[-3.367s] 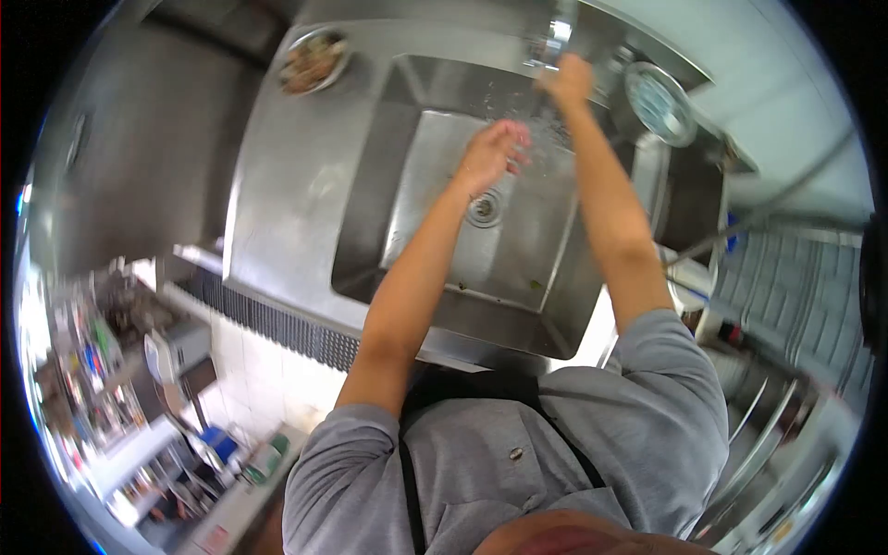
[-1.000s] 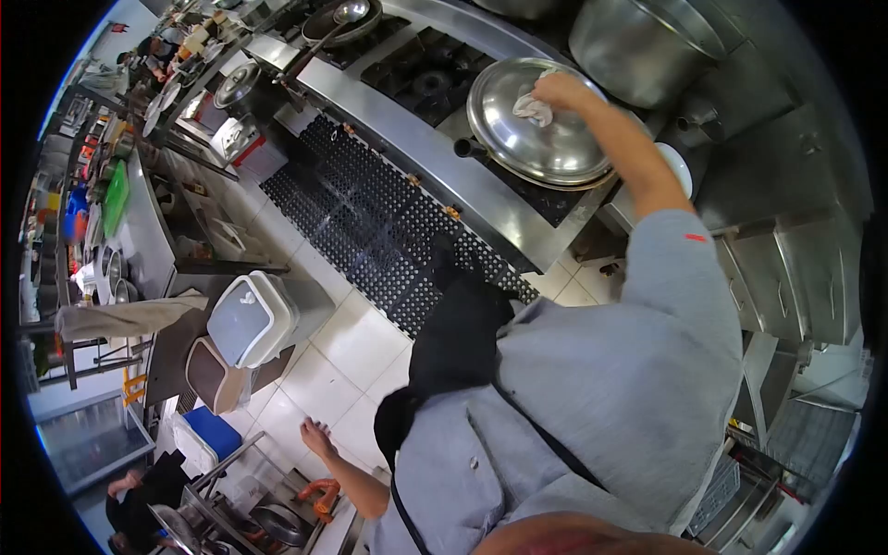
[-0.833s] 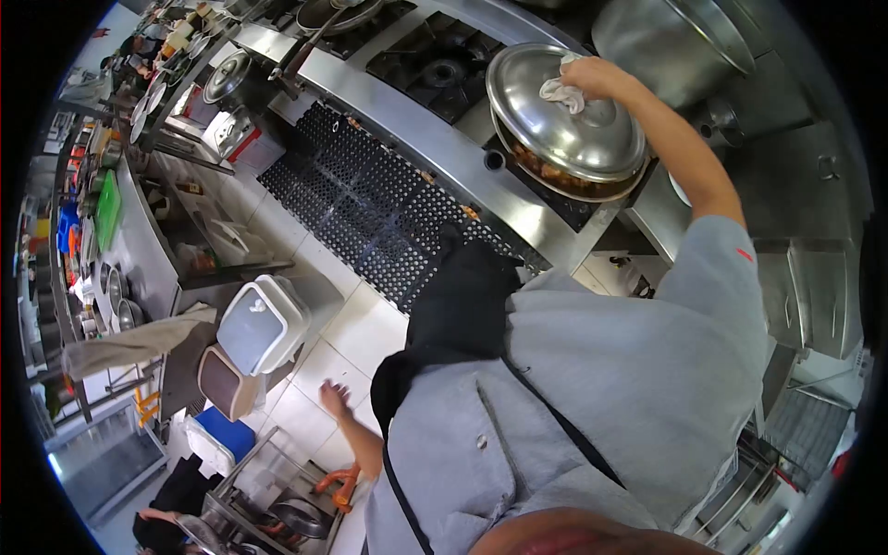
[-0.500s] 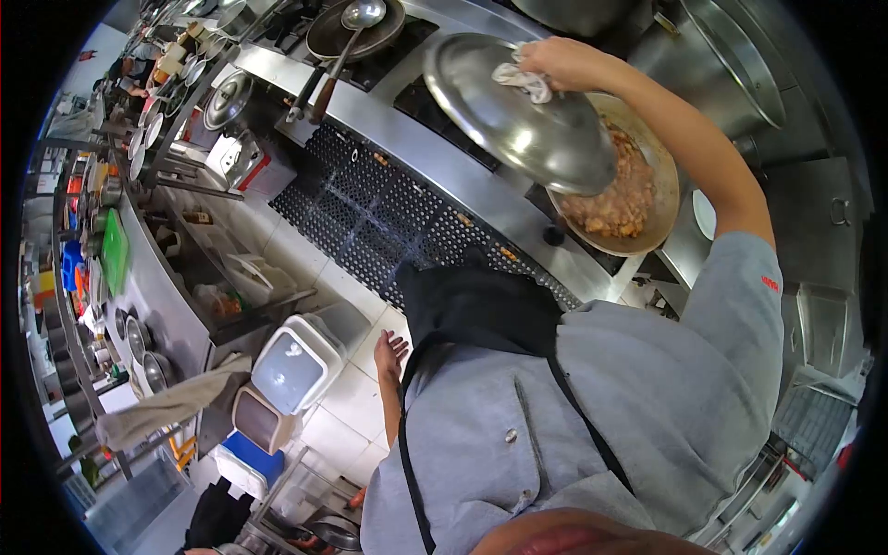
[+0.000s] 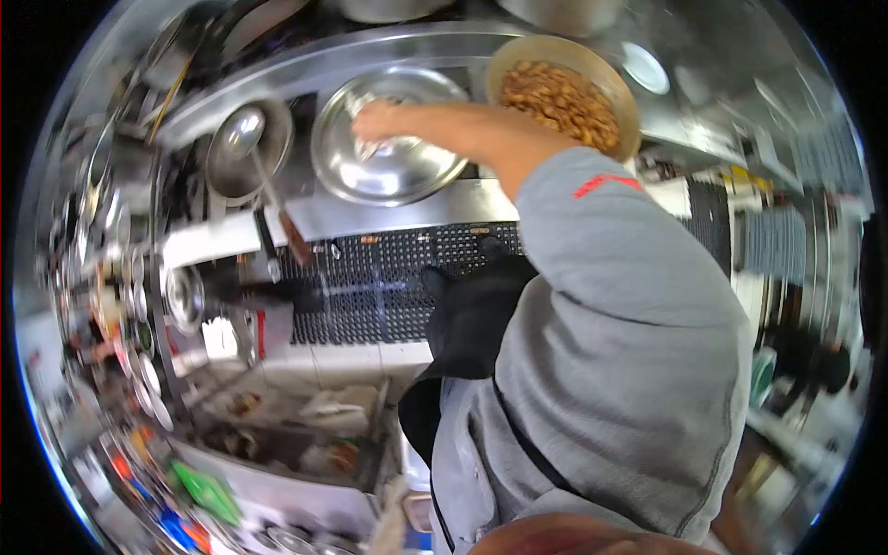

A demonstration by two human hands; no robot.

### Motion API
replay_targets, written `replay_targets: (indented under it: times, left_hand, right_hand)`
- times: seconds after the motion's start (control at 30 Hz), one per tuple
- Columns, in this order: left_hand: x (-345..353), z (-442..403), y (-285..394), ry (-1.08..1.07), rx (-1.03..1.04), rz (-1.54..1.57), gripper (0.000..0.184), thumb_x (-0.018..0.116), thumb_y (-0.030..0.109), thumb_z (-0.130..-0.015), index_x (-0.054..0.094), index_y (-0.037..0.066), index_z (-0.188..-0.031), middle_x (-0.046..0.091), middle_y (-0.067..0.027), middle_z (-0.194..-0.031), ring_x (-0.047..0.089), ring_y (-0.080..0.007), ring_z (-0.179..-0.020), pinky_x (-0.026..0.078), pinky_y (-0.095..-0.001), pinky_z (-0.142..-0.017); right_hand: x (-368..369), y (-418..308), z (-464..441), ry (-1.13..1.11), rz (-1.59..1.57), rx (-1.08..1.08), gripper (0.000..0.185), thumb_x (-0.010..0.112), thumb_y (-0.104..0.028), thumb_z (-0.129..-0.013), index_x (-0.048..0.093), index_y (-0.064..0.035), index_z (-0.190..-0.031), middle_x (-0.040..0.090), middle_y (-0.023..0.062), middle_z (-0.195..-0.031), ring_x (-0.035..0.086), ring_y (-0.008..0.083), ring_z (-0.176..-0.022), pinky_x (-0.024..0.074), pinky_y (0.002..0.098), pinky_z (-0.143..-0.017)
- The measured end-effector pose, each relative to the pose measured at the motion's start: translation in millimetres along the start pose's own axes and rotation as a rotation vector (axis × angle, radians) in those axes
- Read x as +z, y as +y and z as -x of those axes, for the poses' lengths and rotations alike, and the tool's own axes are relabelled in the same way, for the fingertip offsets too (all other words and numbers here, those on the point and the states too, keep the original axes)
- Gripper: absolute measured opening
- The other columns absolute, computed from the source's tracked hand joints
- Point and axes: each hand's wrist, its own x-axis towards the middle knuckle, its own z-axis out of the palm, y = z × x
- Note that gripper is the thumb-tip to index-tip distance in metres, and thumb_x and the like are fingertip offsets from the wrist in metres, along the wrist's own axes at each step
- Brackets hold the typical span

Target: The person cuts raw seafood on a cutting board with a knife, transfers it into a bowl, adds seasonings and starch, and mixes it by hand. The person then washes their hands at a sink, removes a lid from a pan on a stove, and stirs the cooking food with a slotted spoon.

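My right hand [image 5: 377,123] is closed round the top of a large domed steel lid [image 5: 407,171], with a white cloth [image 5: 363,148] bunched between palm and handle. The lid lies roughly level over the stove, left of a wide pan [image 5: 631,116]. Whether it rests on the burner or hovers just above, I cannot tell. Uncovered in the pan are browned chunks of food [image 5: 560,102]. On the lid's left is a dark frying pan [image 5: 222,176] with a ladle [image 5: 242,134] lying across it. My left hand is out of sight.
A black perforated floor mat [image 5: 370,277] runs along the stove front. The wooden ladle handle [image 5: 294,239] and a black pan handle stick out past the stove edge. A white plate [image 5: 645,67] sits right of the food pan. Behind the mat stands a counter with a green board [image 5: 205,490].
My right hand has carried the lid leftward off the food pan and lowered it over the neighbouring part of the stove. The view has turned, and my left hand has left the picture.
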Motion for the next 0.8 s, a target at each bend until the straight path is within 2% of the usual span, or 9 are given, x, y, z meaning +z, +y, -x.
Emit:
replay_targets:
  times: [0.13,0.37,0.43,0.53,0.6,0.7,0.73,0.77,0.8]
  left_hand:
    - [-11,-24,65,-0.076,0.006,-0.204,0.046,0.055,0.046,-0.092,0.052,0.006,-0.115,0.062,-0.0094,-0.091,0.062,-0.0212,-0.074,0.051,-0.0341,-0.063]
    - [51,-52,158,-0.211,0.143,-0.391,0.045,0.057,0.045,-0.092,0.052,0.006,-0.113,0.062,-0.0095,-0.088,0.061,-0.0212,-0.073,0.051,-0.0348,-0.061]
    - [70,-55,167,-0.241,0.167,-0.420,0.045,0.057,0.045,-0.091,0.052,0.006,-0.113,0.062,-0.0096,-0.088,0.061,-0.0212,-0.073,0.051,-0.0350,-0.061]
    - [93,-48,162,-0.269,0.190,-0.428,0.044,0.057,0.045,-0.091,0.052,0.006,-0.112,0.062,-0.0096,-0.086,0.061,-0.0212,-0.073,0.051,-0.0353,-0.061]
    - [109,-40,150,-0.289,0.204,-0.422,0.044,0.058,0.044,-0.091,0.052,0.006,-0.111,0.062,-0.0097,-0.086,0.061,-0.0212,-0.072,0.051,-0.0355,-0.060]
    - [148,-31,132,-0.382,0.325,-0.381,0.043,0.058,0.044,-0.091,0.052,0.006,-0.111,0.062,-0.0097,-0.084,0.061,-0.0212,-0.072,0.051,-0.0358,-0.060]
    - [169,-28,128,-0.412,0.428,-0.362,0.043,0.059,0.044,-0.091,0.052,0.006,-0.110,0.062,-0.0097,-0.084,0.061,-0.0212,-0.072,0.051,-0.0359,-0.060]
    - [198,-19,139,-0.383,0.572,-0.410,0.042,0.058,0.040,-0.091,0.052,0.005,-0.113,0.061,-0.0119,-0.090,0.060,-0.0235,-0.077,0.050,-0.0370,-0.064]
    - [245,15,156,-0.319,0.740,-0.468,0.042,0.057,0.036,-0.091,0.052,0.003,-0.116,0.060,-0.0140,-0.097,0.060,-0.0258,-0.082,0.049,-0.0380,-0.069]
  right_hand:
    - [17,0,2,0.029,-0.148,0.107,0.027,0.053,-0.026,-0.085,0.065,-0.0038,-0.092,0.068,0.0192,-0.087,0.067,0.0346,-0.085,0.0543,0.0450,-0.074]
    - [-135,29,178,0.280,-0.263,-0.033,0.028,0.046,-0.013,-0.092,0.060,-0.0084,-0.116,0.062,0.0122,-0.109,0.058,0.0319,-0.106,0.0496,0.0421,-0.087]
    - [-135,56,237,0.574,-0.242,0.126,0.028,0.051,-0.015,-0.090,0.061,-0.0127,-0.116,0.063,0.0122,-0.107,0.060,0.0311,-0.102,0.0500,0.0403,-0.085]
    - [-141,72,355,0.508,-0.467,0.562,0.021,0.059,-0.023,-0.086,0.067,-0.0089,-0.099,0.069,0.0131,-0.092,0.065,0.0313,-0.088,0.0510,0.0387,-0.081]
    - [-107,116,425,0.632,-0.656,0.825,0.017,0.060,-0.017,-0.084,0.068,-0.0061,-0.094,0.069,0.0088,-0.078,0.065,0.0198,-0.064,0.0525,0.0326,-0.060]
    - [-66,207,518,0.845,-0.991,1.172,0.015,0.061,-0.017,-0.087,0.068,-0.0083,-0.096,0.067,0.0042,-0.075,0.057,0.0080,-0.057,0.0472,0.0229,-0.050]
    - [-62,234,543,0.860,-1.006,1.257,0.020,0.057,-0.019,-0.090,0.066,-0.0028,-0.099,0.069,0.0099,-0.083,0.063,0.0142,-0.068,0.0525,0.0276,-0.061]
    - [-13,298,591,0.879,-1.146,1.101,0.052,0.072,-0.022,-0.080,0.051,0.0008,-0.122,0.059,0.0194,-0.114,0.064,0.0275,-0.091,0.0545,0.0375,-0.082]
    - [-46,273,586,0.856,-0.580,1.357,0.041,0.061,-0.032,-0.089,0.057,-0.0017,-0.115,0.064,0.0203,-0.099,0.066,0.0297,-0.080,0.0572,0.0416,-0.066]
